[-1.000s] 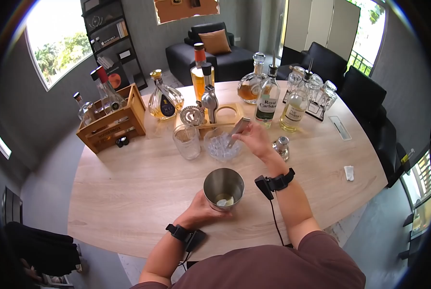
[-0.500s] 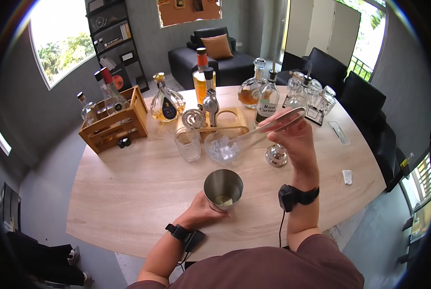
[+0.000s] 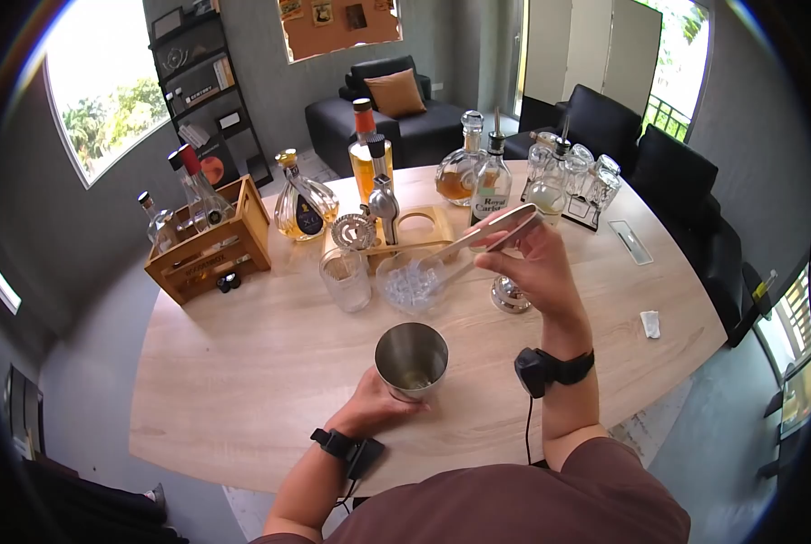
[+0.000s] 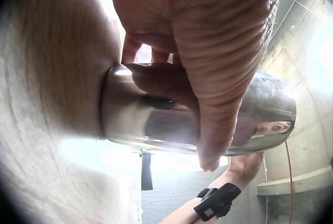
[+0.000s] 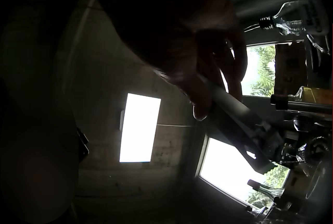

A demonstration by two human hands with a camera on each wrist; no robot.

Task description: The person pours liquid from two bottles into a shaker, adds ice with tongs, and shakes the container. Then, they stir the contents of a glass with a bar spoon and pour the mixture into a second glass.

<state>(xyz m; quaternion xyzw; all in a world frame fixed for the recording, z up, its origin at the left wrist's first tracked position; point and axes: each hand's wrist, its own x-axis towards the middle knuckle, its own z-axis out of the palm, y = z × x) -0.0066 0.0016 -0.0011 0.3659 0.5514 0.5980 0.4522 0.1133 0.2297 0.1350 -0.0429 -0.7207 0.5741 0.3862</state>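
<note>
My left hand (image 3: 369, 405) is wrapped around the lower side of a metal shaker tin (image 3: 412, 355), which stands upright on the table. In the left wrist view the thumb lies across the shiny wall of the tin (image 4: 171, 125). A little pale content shows at its bottom. My right hand (image 3: 537, 267) grips metal tongs (image 3: 466, 242) near their bent end. Their tips reach down to the ice (image 3: 412, 285) in a clear glass bowl (image 3: 383, 297). In the right wrist view the tongs (image 5: 234, 112) extend past the fingertips.
Beside the bowl stands a clear mixing glass (image 3: 345, 286). Behind are a wooden holder (image 3: 442, 238) with bar tools and several bottles. A silver jigger-like piece (image 3: 511, 296) is partly behind my right hand. A wooden crate (image 3: 215, 263) stands left; upturned glasses (image 3: 596, 186) stand right.
The right hand has drawn back from the bowl to the right and turned, so the tongs now slant down leftward into it. The left hand still holds the tin.
</note>
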